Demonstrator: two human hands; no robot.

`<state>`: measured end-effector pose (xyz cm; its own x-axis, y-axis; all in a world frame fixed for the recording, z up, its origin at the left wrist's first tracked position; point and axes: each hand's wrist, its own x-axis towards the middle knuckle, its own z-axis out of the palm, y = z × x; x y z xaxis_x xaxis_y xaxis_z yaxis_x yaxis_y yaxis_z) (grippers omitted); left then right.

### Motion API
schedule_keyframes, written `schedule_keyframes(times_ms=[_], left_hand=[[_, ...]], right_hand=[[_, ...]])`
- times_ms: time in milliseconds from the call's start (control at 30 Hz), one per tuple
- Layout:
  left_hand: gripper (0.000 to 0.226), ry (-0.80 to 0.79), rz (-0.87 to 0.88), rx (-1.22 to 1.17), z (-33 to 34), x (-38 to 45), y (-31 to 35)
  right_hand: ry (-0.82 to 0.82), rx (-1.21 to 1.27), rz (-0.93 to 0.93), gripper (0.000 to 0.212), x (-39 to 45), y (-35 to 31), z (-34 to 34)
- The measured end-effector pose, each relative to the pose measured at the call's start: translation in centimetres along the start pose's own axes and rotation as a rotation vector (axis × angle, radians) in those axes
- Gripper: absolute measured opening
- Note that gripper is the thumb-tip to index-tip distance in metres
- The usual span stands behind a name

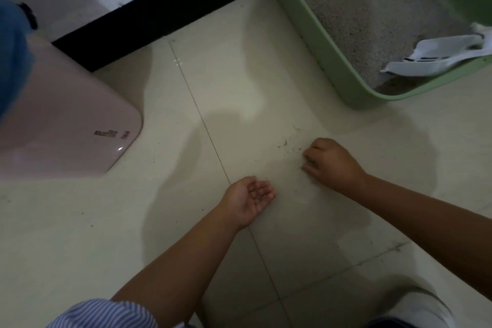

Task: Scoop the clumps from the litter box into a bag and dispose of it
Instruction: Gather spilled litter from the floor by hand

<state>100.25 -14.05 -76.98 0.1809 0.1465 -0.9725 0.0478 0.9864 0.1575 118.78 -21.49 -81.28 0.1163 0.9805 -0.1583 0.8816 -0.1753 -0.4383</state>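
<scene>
A green litter box [319, 42] filled with grey litter [372, 2] stands at the upper right on the tiled floor. A white slotted scoop [439, 54] lies in it near the front rim. My left hand [247, 198] rests palm up and cupped on the floor, with a few dark litter grains in the palm. My right hand [330, 162] is palm down on the floor, fingers curled, touching scattered litter grains [286, 144] in front of the box. No bag is in view.
A pink lidded bin [80, 125] stands at the left, partly covered by blue fabric [13, 48]. A black skirting board [159, 13] runs along the white wall. My white shoe [423, 306] shows at the bottom right.
</scene>
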Motion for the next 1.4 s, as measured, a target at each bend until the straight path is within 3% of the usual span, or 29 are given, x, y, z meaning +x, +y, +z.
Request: schedule_keyframes(times_ms=[100,267,467,867,967,1033,1100,1167,1267,1400], left_hand=[[0.041,0.009,0.01,-0.005,-0.2,0.1,0.1],[0.04,0.008,0.01,-0.003,0.1,0.1,0.0],[0.039,0.0,0.003,0.003,0.2,0.2,0.0],[0.04,-0.008,0.001,-0.019,0.5,0.3,0.0],[0.041,-0.024,-0.008,-0.032,1.0,0.3,-0.2],[0.042,-0.043,-0.013,-0.032,1.4,0.1,-0.3],[0.042,-0.076,-0.02,-0.034,1.8,-0.2,-0.4],[0.041,-0.096,-0.016,-0.063,1.8,-0.3,-0.3],[0.039,-0.05,0.02,-0.044,1.3,-0.1,-0.1],[0.035,-0.01,0.041,0.011,0.2,0.0,0.0]], right_hand=[[-0.002,-0.068,-0.073,0.015,-0.2,-0.2,0.6],[-0.045,-0.159,-0.093,0.031,-0.3,-0.2,0.2],[-0.025,-0.11,0.033,0.021,-1.4,0.3,0.1],[-0.101,-0.214,0.053,0.04,-0.6,-1.0,-0.3],[-0.086,0.064,0.174,0.006,0.0,-2.3,-1.0],[-0.052,0.296,0.091,0.015,0.2,-3.8,-1.6],[-0.024,0.359,-0.012,0.026,0.0,-4.8,-1.9],[0.046,0.294,-0.034,0.03,0.1,-4.0,-1.9],[0.081,0.122,0.07,0.019,1.1,-2.3,-2.1],[-0.014,-0.041,-0.172,0.033,3.5,-2.8,-1.1]])
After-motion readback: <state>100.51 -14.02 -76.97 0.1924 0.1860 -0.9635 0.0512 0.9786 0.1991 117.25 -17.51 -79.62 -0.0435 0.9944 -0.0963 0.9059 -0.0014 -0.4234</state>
